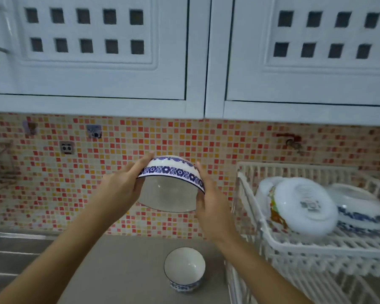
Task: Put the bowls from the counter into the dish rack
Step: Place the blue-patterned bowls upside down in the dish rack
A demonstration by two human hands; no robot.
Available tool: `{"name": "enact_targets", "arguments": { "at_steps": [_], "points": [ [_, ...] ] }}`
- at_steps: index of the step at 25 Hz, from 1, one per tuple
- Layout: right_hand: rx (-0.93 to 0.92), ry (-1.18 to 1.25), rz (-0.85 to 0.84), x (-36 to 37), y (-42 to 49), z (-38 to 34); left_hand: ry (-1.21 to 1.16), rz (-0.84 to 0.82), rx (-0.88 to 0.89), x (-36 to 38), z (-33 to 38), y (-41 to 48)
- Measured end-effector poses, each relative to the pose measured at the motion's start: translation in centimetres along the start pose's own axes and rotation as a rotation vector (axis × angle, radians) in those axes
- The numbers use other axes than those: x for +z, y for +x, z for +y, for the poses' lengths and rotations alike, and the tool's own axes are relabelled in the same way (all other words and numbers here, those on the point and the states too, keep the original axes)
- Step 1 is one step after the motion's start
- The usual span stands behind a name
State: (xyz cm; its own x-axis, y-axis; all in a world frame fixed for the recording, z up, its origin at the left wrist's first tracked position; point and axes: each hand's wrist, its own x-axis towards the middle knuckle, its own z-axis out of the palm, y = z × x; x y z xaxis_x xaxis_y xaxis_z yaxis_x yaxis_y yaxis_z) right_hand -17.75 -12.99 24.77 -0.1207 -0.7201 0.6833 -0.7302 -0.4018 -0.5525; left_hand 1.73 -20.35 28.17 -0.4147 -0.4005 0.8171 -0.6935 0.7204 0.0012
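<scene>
I hold a white bowl with a blue flower band [170, 185] up in the air in front of the tiled wall, tipped so its open mouth faces me and downward. My left hand [123, 183] grips its left side and my right hand [211, 202] grips its right rim. A smaller white bowl with a blue pattern [184, 269] stands upright on the grey counter below. The white plastic dish rack [294, 244] sits to the right and holds a large white bowl upside down [305, 207], a blue-patterned bowl [360, 211] behind it and another dish at its left.
White wall cabinets [97, 62] hang low overhead. A steel sink edge [13, 244] lies at the left. A wall socket [66, 148] and a small tap [294, 144] sit on the mosaic tiles. The grey counter [119, 270] runs between sink and rack.
</scene>
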Motion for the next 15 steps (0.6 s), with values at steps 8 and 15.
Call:
{"name": "enact_targets", "arguments": {
  "at_steps": [8, 15],
  "points": [
    [-0.258, -0.196, 0.109, -16.4, 1.2, 1.8, -0.064, 0.296, 0.090, 1.5, 14.0, 4.3],
    [-0.482, -0.576, 0.132, -29.1, -0.5, 8.6, -0.681, -0.410, 0.066, 2.8, 24.9, 7.8]
  ]
}}
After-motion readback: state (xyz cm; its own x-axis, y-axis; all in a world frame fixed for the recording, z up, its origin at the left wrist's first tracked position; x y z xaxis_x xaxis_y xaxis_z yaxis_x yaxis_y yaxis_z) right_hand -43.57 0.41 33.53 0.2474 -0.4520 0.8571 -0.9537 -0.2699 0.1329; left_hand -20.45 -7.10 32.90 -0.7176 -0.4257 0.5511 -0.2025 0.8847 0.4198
